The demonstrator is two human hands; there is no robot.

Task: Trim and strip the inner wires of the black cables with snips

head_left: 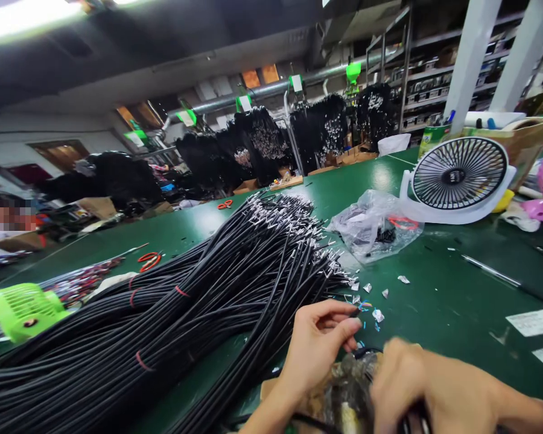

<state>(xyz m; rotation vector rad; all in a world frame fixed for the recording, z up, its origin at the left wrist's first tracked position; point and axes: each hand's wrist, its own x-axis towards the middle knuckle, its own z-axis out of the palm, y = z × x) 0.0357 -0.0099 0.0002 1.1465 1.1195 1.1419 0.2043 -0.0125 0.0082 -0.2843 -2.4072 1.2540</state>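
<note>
My left hand (319, 337) is closed in a pinch on the end of a black cable, from which small coloured wires (364, 305) stick out past the fingertips. Slightly blurred, my right hand (428, 386) curls round a dark object (415, 419) at the bottom edge; its kind is mostly hidden. A large bundle of black cables (217, 271) with stripped whitish ends lies left of my hands, tied with thin red bands. Below and between the hands is a lumpy brownish thing (344, 386) wrapped in clear film. Scraps of foil (378, 315) and blue wire bits lie just beyond my left fingertips.
On the green table (457, 289) are a white fan (457, 175), a clear plastic bag (371, 226), a pen (493, 271), orange-handled scissors (149, 260) and a green fan (25, 310). A person (4, 223) is at the far left. Cable bundles hang behind.
</note>
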